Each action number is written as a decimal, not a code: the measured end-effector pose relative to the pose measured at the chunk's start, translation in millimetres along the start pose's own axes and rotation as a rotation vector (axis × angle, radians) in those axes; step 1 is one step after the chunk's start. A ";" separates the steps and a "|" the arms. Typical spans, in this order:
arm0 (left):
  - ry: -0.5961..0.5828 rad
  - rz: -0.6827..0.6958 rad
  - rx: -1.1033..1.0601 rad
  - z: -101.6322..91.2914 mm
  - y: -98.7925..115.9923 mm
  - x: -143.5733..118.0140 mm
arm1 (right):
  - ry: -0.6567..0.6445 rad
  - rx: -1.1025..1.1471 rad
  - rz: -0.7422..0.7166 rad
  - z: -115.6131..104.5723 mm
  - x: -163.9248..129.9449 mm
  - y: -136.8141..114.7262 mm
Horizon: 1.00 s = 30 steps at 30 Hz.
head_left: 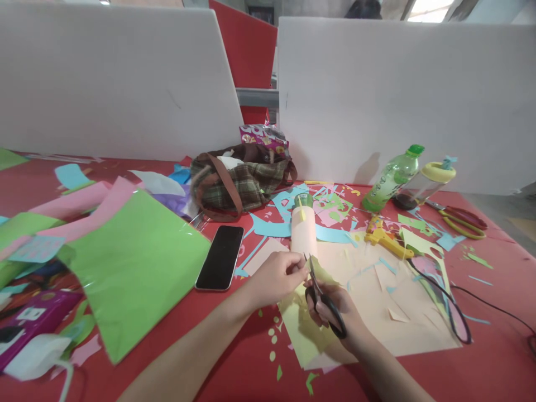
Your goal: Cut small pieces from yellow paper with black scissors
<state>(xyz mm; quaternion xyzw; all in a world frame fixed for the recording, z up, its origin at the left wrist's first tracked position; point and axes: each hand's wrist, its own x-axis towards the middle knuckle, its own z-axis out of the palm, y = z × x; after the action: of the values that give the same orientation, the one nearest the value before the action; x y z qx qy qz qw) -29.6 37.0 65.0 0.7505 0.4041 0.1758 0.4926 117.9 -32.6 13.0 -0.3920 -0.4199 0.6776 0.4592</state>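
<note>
My right hand (335, 307) is wrapped round a pair of scissors (330, 314) with black handles, their blades pointing up and away from me. Beside the blade tips, my left hand (278, 276) is closed in a pinch; what lies between its fingertips is too small to make out. A piece of yellow-green paper (326, 272) shows right behind the scissor blades. Just beyond my hands is a pale paper-wrapped cylinder (304, 230) with a green end. Under my hands lie yellow sheets (299, 329) on a large cream sheet (360, 279).
Left of my hands are a phone (221, 258) and a green sheet (138, 268). A plaid bag (247, 178) sits behind. On the right are a yellow glue gun (387, 240), a green bottle (391, 181), a yellow-lidded jar (425, 184) and red-and-yellow-handled scissors (463, 220). Paper scraps litter the red table.
</note>
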 end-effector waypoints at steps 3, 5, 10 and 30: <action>-0.016 0.011 0.030 -2.0 -2.0 -0.1 | 0.006 0.016 0.004 0.8 -0.1 -0.3; -0.022 0.015 0.046 -3.2 -2.6 -0.1 | 0.007 0.017 0.004 1.5 0.0 -0.6; -0.034 -0.002 0.030 -5.3 -3.7 0.5 | 0.005 0.022 0.004 2.0 0.8 -0.8; -0.126 -0.109 -0.094 -12.8 -11.9 6.5 | 0.037 0.086 0.098 3.4 1.2 1.2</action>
<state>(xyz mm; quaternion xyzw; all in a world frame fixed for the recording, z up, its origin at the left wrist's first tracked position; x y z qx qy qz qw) -39.2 52.0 59.4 0.7129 0.4038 0.1203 0.5606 114.2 -32.5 12.8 -0.4044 -0.3623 0.7092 0.4497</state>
